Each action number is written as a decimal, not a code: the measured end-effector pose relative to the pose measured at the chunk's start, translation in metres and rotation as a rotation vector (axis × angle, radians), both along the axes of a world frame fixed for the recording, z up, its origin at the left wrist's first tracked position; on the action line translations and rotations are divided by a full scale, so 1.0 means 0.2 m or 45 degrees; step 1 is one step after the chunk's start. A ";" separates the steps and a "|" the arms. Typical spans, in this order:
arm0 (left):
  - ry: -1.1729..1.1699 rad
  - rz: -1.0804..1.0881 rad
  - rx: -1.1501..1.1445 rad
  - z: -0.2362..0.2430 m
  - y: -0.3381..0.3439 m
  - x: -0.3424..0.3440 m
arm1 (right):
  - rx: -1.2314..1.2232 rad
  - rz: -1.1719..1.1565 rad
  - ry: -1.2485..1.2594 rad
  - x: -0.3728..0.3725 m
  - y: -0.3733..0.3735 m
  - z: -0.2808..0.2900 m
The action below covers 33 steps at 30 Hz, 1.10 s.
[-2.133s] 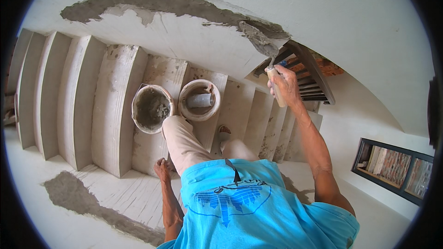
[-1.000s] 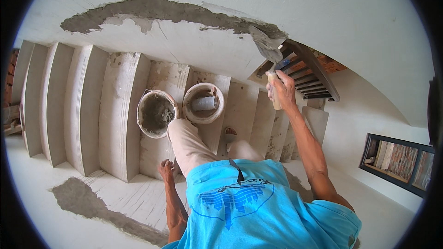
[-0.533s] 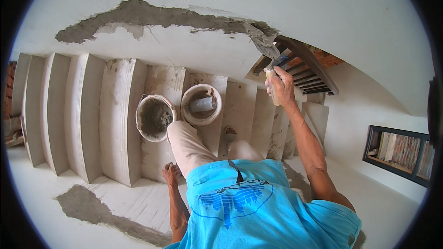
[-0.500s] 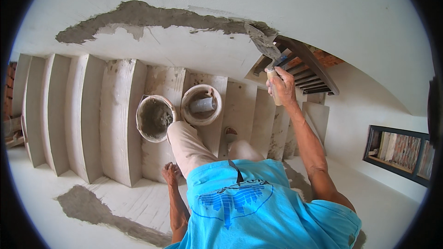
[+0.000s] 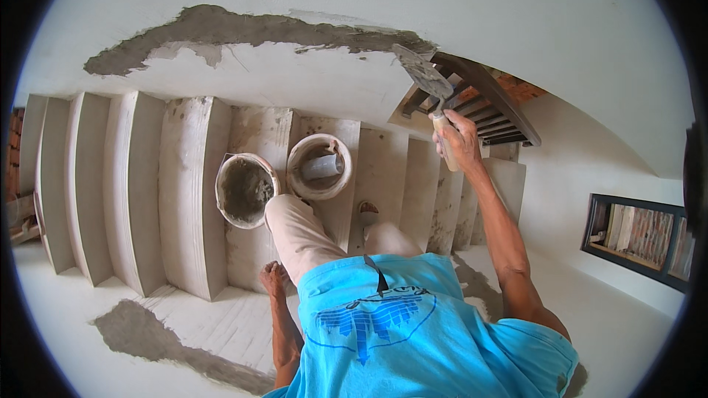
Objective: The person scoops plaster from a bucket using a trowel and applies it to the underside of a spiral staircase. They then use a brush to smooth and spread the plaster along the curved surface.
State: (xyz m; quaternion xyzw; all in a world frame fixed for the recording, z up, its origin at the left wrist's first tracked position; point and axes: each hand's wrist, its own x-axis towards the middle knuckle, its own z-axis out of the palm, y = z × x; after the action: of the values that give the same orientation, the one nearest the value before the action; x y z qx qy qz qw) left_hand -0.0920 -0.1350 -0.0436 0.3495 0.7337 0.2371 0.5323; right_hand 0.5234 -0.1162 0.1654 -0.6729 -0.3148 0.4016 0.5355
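My right hand (image 5: 460, 138) grips the wooden handle of a trowel (image 5: 425, 74), its arm stretched out to the upper right. The mortar-smeared blade points up and left. Its tip is at the right end of a wet grey mortar strip (image 5: 243, 28) on the white wall, beside a dark wooden railing (image 5: 495, 96). My left hand (image 5: 274, 278) is low beside my left leg, fingers curled in, with nothing visible in it. Ahead of my knees, a bucket of grey mortar (image 5: 247, 190) stands on a step. Touching distance to its right is a second bucket (image 5: 293, 169) with a pale cylindrical container (image 5: 323, 167) inside.
Concrete stairs (image 5: 184, 199) run across the view from left to right, their steps stained with mortar. Another grey mortar patch (image 5: 151, 332) marks the wall at the lower left. A dark-framed window (image 5: 636, 239) is at the right.
My right hand and the trowel have shifted slightly right and down, the blade tip moving a little along the strip's end. My left hand stays in about the same place.
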 end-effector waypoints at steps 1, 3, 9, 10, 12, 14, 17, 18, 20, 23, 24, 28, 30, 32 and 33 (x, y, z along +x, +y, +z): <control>-0.017 0.018 -0.003 -0.01 0.00 -0.01 | 0.037 -0.056 0.053 0.00 0.02 0.01; -0.061 0.053 -0.017 0.03 0.01 0.05 | 0.003 -0.098 -0.007 0.05 0.00 0.01; -0.023 0.131 0.004 0.09 0.10 0.09 | -0.050 -0.161 -0.065 0.09 -0.16 -0.01; -0.025 0.135 0.000 0.10 0.10 0.09 | -0.034 -0.160 -0.050 0.09 -0.17 -0.02; -0.027 0.134 -0.010 0.10 0.10 0.09 | -0.003 -0.167 -0.018 0.07 -0.18 0.00; -0.039 0.083 -0.002 0.10 0.09 0.09 | -0.015 -0.134 -0.020 0.06 -0.15 0.02; -0.054 0.041 0.016 0.11 0.09 0.10 | -0.029 -0.144 -0.031 0.10 -0.11 0.03; -0.059 0.036 0.022 0.11 0.10 0.11 | -0.033 -0.153 -0.037 0.12 -0.11 0.03; -0.040 0.055 0.026 0.12 0.11 0.12 | -0.058 -0.165 -0.059 0.15 -0.14 0.04; -0.042 0.082 0.022 0.14 0.14 0.12 | -0.084 -0.222 -0.033 0.16 -0.22 0.02; -0.048 0.091 0.019 0.15 0.14 0.12 | -0.091 -0.247 -0.016 0.15 -0.25 0.01; -0.027 0.078 0.007 0.12 0.11 0.10 | -0.079 -0.242 -0.068 0.14 -0.30 0.00; -0.026 0.026 0.012 0.09 0.09 0.07 | -0.074 -0.223 -0.018 0.11 -0.26 0.03; -0.018 0.019 0.000 0.08 0.09 0.07 | -0.044 -0.175 -0.050 0.10 -0.20 0.05; -0.015 0.014 -0.005 0.08 0.10 0.08 | -0.028 -0.152 -0.068 0.11 -0.19 0.05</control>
State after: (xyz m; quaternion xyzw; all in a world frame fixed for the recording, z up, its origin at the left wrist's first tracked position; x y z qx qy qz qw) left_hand -0.0750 -0.1158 -0.0277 0.3430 0.7330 0.2405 0.5360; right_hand 0.5454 -0.1538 0.1759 -0.7069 -0.2840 0.3543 0.5423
